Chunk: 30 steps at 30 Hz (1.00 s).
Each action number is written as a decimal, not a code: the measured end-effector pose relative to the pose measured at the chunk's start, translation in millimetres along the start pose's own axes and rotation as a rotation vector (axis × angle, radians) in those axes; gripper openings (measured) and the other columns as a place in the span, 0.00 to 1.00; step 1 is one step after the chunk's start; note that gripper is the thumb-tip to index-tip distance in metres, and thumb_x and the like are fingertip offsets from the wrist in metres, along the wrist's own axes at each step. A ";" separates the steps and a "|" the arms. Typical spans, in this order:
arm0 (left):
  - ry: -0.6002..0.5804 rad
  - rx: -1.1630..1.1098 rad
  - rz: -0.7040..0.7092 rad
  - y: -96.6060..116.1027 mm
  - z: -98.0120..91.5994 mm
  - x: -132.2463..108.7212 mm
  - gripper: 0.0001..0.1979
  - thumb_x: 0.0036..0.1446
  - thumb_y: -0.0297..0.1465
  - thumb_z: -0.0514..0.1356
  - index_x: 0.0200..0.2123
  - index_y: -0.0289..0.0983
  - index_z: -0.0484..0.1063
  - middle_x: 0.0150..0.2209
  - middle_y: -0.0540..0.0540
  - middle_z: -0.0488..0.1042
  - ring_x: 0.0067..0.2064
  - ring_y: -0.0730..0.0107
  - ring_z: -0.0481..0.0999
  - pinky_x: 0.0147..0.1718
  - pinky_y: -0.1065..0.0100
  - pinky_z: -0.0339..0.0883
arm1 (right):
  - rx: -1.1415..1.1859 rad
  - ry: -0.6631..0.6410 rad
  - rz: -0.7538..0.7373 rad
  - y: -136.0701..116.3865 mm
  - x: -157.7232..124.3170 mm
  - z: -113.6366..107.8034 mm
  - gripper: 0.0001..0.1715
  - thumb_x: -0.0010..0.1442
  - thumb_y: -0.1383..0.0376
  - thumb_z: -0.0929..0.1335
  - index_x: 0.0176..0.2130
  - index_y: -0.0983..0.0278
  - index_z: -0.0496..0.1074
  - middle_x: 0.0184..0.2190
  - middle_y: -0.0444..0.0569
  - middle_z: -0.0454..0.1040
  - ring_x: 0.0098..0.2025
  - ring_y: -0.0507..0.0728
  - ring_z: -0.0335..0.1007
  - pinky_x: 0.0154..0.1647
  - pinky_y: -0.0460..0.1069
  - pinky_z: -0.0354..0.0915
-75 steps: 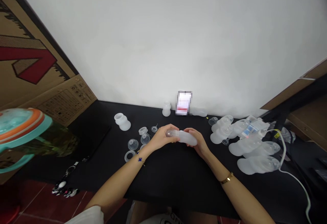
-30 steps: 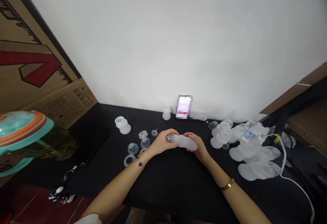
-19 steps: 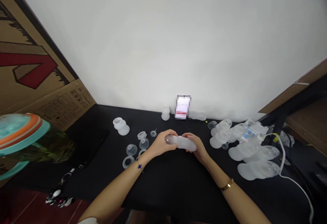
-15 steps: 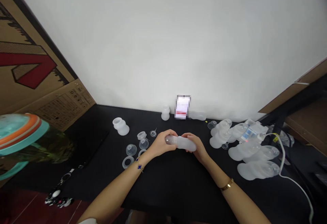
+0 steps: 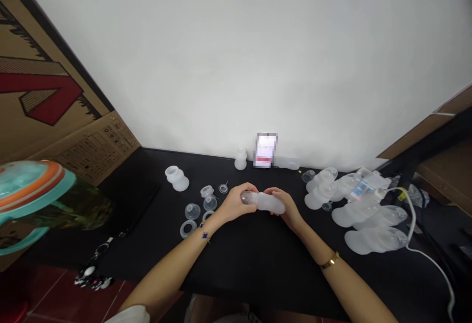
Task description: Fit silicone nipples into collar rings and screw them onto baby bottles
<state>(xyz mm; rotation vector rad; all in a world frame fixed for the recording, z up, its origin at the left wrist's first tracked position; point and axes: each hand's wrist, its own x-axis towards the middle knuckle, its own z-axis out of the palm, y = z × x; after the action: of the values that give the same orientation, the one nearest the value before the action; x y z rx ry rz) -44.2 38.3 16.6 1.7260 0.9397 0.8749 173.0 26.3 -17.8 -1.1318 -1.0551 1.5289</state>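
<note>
Both my hands hold one frosted silicone bottle (image 5: 269, 202) sideways above the black table (image 5: 243, 254). My left hand (image 5: 236, 202) is closed round its clear cap end. My right hand (image 5: 285, 207) is closed round the frosted body from behind and below. Just left of my left hand lie loose clear caps (image 5: 192, 211) and a ring (image 5: 188, 228). A short frosted bottle body (image 5: 177, 177) stands further left.
Several finished frosted bottles (image 5: 368, 224) lie piled at the right, beside a white cable (image 5: 424, 251). A small bottle (image 5: 240, 159) and a blurred-out card (image 5: 266, 150) stand by the wall. Cardboard boxes (image 5: 55, 102) rise at left, with a teal and orange lid (image 5: 29, 190).
Hardly anything differs: both hands stay closed on the bottle at the same spot, with only slight camera movement.
</note>
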 end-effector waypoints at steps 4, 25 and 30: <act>0.001 0.002 -0.002 1.3 -0.3 0.0 0.15 0.46 0.28 0.67 0.41 0.36 0.74 0.38 0.49 0.74 0.37 0.68 0.71 0.36 0.70 0.62 | -0.001 -0.010 -0.003 0.0 -0.4 -0.1 0.18 0.58 0.55 0.68 0.39 0.65 0.79 0.28 0.48 0.78 0.18 0.52 0.69 0.14 0.44 0.55; 0.017 0.020 0.015 2.6 0.6 -1.0 0.15 0.44 0.27 0.66 0.39 0.36 0.73 0.37 0.51 0.74 0.36 0.70 0.70 0.35 0.70 0.62 | -0.022 -0.002 0.002 -7.6 -3.9 4.5 0.19 0.56 0.54 0.69 0.38 0.65 0.79 0.29 0.49 0.78 0.18 0.52 0.69 0.14 0.45 0.56; 0.022 0.028 0.024 2.9 1.2 -1.7 0.15 0.44 0.27 0.65 0.39 0.37 0.73 0.37 0.51 0.74 0.36 0.70 0.70 0.35 0.70 0.62 | -0.029 -0.011 -0.005 -5.2 -3.2 2.8 0.18 0.57 0.54 0.68 0.39 0.65 0.79 0.29 0.49 0.78 0.18 0.52 0.69 0.15 0.45 0.56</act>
<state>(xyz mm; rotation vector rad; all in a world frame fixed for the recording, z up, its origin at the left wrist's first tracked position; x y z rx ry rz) -43.4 35.5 18.8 1.7583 0.9518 0.9020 171.6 23.9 -11.6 -1.1409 -1.0898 1.5218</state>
